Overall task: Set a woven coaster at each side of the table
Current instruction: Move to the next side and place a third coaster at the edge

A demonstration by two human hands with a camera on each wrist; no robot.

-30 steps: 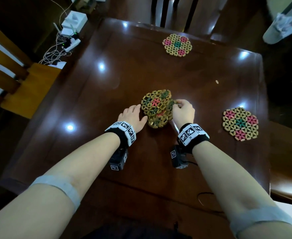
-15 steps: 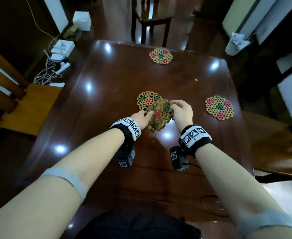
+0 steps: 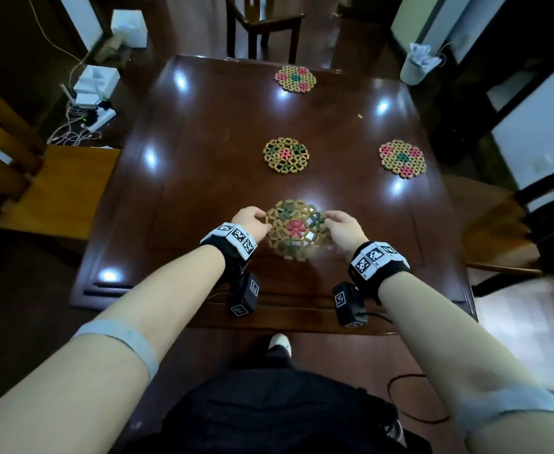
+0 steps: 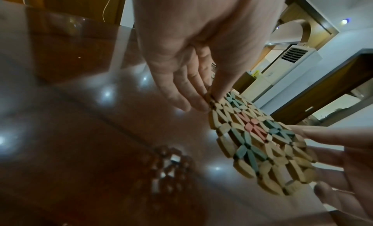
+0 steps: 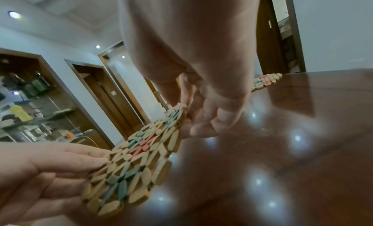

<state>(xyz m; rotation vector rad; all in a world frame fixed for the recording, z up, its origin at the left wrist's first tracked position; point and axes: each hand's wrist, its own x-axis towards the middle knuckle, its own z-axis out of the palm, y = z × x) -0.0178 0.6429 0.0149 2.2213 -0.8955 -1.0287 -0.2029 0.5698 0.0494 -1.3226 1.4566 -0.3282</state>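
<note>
Across the dark glossy worktop (image 3: 203, 178), 4 woven coasters are in view. Compared with 0.5 s ago, the stack near the centre has been split: 1 coaster, the centre coaster (image 3: 285, 155), lies flat and alone at mid-worktop, and the held coaster (image 3: 297, 229) has been drawn toward the near edge between both hands. The head view has also pulled back and now shows more of the floor and the person's dark clothing.

Largest to smallest:

1. Worktop: square, dark brown, with several ceiling-light reflections.
2. Wooden chair (image 3: 40, 188): stands just beside the left edge. A dark chair (image 3: 266, 27) stands at the far edge.
3. Held coaster: tan pieces with 1 red centre flower and green flowers around it. In the left wrist view it sits tilted and clear of the worktop, with its reflection (image 4: 167, 167) visible below.
4. Left hand (image 3: 251, 222): thumb and fingers (image 4: 189, 95) pinch the left rim of the held coaster. The fingers are nearly straight and close together.
5. Right hand (image 3: 344, 229): thumb and curled fingers (image 5: 214, 120) pinch the right rim of the same coaster.
6. Right coaster (image 3: 402, 158): lies flat near the right edge, with pink flowers and 1 green centre.
7. Far coaster (image 3: 295, 78): lies flat near the far edge, same pattern, well apart from the others.
</note>
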